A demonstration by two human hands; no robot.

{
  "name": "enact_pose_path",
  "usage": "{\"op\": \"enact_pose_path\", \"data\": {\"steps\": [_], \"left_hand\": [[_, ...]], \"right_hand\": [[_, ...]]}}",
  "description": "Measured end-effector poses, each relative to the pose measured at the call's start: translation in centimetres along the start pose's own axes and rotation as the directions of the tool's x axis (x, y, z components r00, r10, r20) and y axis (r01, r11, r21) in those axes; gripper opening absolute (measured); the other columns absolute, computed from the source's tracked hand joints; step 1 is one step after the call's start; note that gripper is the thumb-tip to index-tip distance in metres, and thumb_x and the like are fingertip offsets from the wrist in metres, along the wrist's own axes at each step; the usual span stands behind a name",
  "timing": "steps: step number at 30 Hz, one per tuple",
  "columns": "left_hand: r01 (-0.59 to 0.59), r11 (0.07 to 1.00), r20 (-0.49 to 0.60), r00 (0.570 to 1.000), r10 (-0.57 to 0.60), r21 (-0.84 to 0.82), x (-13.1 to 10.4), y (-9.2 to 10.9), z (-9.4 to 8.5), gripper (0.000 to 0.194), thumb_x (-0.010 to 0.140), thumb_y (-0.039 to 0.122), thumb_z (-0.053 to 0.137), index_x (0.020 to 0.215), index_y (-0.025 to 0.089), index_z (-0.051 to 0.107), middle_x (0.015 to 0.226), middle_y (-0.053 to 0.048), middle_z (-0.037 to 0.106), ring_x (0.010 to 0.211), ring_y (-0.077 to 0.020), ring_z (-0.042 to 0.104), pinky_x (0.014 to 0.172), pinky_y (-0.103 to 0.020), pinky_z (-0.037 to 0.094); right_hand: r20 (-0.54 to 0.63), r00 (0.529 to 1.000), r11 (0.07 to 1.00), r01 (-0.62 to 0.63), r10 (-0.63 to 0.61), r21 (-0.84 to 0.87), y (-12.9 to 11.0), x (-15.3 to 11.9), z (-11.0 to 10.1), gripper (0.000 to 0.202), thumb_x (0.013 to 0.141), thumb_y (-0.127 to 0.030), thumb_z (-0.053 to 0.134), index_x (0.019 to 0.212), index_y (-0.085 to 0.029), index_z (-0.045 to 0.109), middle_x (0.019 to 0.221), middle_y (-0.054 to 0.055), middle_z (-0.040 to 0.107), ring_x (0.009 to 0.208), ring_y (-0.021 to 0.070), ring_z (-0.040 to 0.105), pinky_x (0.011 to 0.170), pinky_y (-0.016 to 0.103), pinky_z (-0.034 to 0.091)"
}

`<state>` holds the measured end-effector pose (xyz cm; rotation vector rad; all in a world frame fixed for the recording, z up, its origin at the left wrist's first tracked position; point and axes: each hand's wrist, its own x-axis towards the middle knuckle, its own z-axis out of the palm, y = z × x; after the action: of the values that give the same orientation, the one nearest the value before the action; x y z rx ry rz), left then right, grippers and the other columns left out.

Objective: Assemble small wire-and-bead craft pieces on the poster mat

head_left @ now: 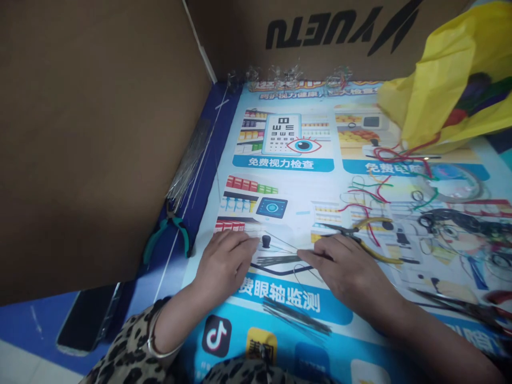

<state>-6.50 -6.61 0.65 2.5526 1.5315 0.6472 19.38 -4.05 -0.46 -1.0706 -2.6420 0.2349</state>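
My left hand (pixel 226 262), with a bangle at the wrist, is closed over the printed sheet, its fingertips at one end of a thin wire (pixel 280 241). The other end of that wire meets the fingertips of my right hand (pixel 334 264), also closed. A thin loop of wire (pixel 298 273) hangs below the right fingers. Between the hands lies a small bundle of dark wires (pixel 280 261), and a second bundle (pixel 296 316) rests nearer to me. Yellow-handled pliers (pixel 358 230) lie just beyond my right hand.
Green-handled pliers (pixel 171 226) and long wires (pixel 190 160) lie left. A phone (pixel 88 320) is near the front left. Cardboard walls (pixel 92 133) stand left and behind. A yellow bag (pixel 444 80), coloured cords (pixel 372 197) and scissors (pixel 460 305) are right.
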Motion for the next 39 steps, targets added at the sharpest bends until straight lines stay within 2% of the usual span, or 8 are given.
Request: {"op": "enact_pose_path", "data": {"steps": [4, 9, 11, 17, 20, 28, 33, 39], "left_hand": [[-0.157, 0.987, 0.088, 0.984, 0.158, -0.021, 0.0, 0.0, -0.2, 0.036, 0.079, 0.004, 0.047, 0.11, 0.02, 0.058, 0.099, -0.006, 0.063, 0.088, -0.0188, 0.054, 0.075, -0.035, 0.046], [-0.167, 0.985, 0.203, 0.967, 0.155, 0.044, -0.1, -0.2, -0.4, 0.046, 0.078, 0.001, 0.042, 0.117, 0.022, 0.054, 0.107, -0.006, 0.061, 0.092, -0.0201, 0.054, 0.075, -0.037, 0.048], [-0.173, 0.984, 0.189, 0.968, 0.163, 0.037, -0.3, -0.5, -0.4, 0.045, 0.078, 0.001, 0.043, 0.117, 0.021, 0.055, 0.108, -0.007, 0.062, 0.093, -0.0201, 0.055, 0.076, -0.037, 0.048], [-0.019, 0.998, -0.037, 0.999, 0.017, -0.064, -0.9, -1.5, -0.4, 0.036, 0.078, 0.003, 0.046, 0.107, 0.02, 0.06, 0.1, -0.006, 0.063, 0.091, -0.0176, 0.056, 0.08, -0.034, 0.048], [0.032, 0.997, -0.09, 0.995, -0.038, -0.073, -0.9, -1.6, -0.4, 0.03, 0.078, 0.004, 0.048, 0.1, 0.019, 0.062, 0.097, -0.006, 0.063, 0.088, -0.0169, 0.056, 0.078, -0.034, 0.048], [0.08, 0.996, -0.057, 0.995, -0.078, 0.029, -0.8, -1.5, -0.2, 0.031, 0.08, 0.008, 0.049, 0.106, 0.02, 0.06, 0.101, -0.006, 0.063, 0.093, -0.0191, 0.054, 0.081, -0.037, 0.047], [0.111, 0.992, -0.051, 0.993, -0.109, 0.057, -0.1, -1.3, 0.3, 0.016, 0.083, 0.014, 0.049, 0.09, 0.019, 0.063, 0.086, -0.004, 0.064, 0.083, -0.0171, 0.056, 0.077, -0.034, 0.046], [0.136, 0.984, 0.046, 0.989, -0.142, 0.112, 0.8, -0.5, 0.8, 0.014, 0.085, 0.016, 0.046, 0.082, 0.017, 0.06, 0.083, -0.005, 0.06, 0.084, -0.0192, 0.053, 0.079, -0.036, 0.044]], "right_hand": [[-0.019, 1.0, 1.0, 0.005, -0.004, 0.009, 0.0, 0.1, 0.0, 0.028, 0.086, -0.012, 0.043, 0.1, -0.023, 0.065, 0.08, 0.006, 0.056, 0.077, 0.0183, 0.046, 0.072, 0.031, 0.034], [-0.03, 1.0, 1.0, 0.006, -0.006, -0.001, 0.0, 0.0, 0.0, 0.028, 0.086, -0.013, 0.043, 0.099, -0.024, 0.065, 0.08, 0.005, 0.056, 0.076, 0.0177, 0.045, 0.071, 0.03, 0.034], [-0.03, 0.999, 1.0, 0.009, -0.009, -0.003, 0.0, 0.1, 0.0, 0.028, 0.086, -0.013, 0.043, 0.1, -0.024, 0.065, 0.08, 0.005, 0.056, 0.076, 0.0178, 0.046, 0.071, 0.03, 0.034], [-0.043, 0.999, 1.0, 0.009, -0.008, 0.009, 0.1, 0.0, 0.0, 0.031, 0.086, -0.012, 0.041, 0.099, -0.023, 0.066, 0.078, 0.006, 0.058, 0.075, 0.018, 0.048, 0.07, 0.031, 0.037], [-0.078, 0.997, 0.999, 0.023, -0.019, 0.039, 0.3, -0.1, 0.1, 0.032, 0.085, -0.01, 0.04, 0.099, -0.02, 0.067, 0.082, 0.007, 0.06, 0.077, 0.0188, 0.05, 0.071, 0.032, 0.04], [-0.157, 0.988, 0.998, 0.004, 0.006, 0.066, 0.5, -0.1, 0.0, 0.029, 0.084, -0.011, 0.043, 0.099, -0.017, 0.067, 0.087, 0.009, 0.064, 0.081, 0.0195, 0.055, 0.072, 0.033, 0.045], [-0.162, 0.986, 0.995, -0.034, 0.049, 0.091, 0.7, -0.3, 0.4, 0.023, 0.084, -0.018, 0.049, 0.1, -0.017, 0.066, 0.09, 0.008, 0.065, 0.082, 0.0198, 0.057, 0.075, 0.035, 0.046], [-0.167, 0.985, 0.992, -0.035, 0.054, 0.118, 0.7, -0.2, 0.4, 0.022, 0.085, -0.017, 0.048, 0.098, -0.017, 0.066, 0.089, 0.008, 0.065, 0.082, 0.0191, 0.055, 0.074, 0.034, 0.046]]}}
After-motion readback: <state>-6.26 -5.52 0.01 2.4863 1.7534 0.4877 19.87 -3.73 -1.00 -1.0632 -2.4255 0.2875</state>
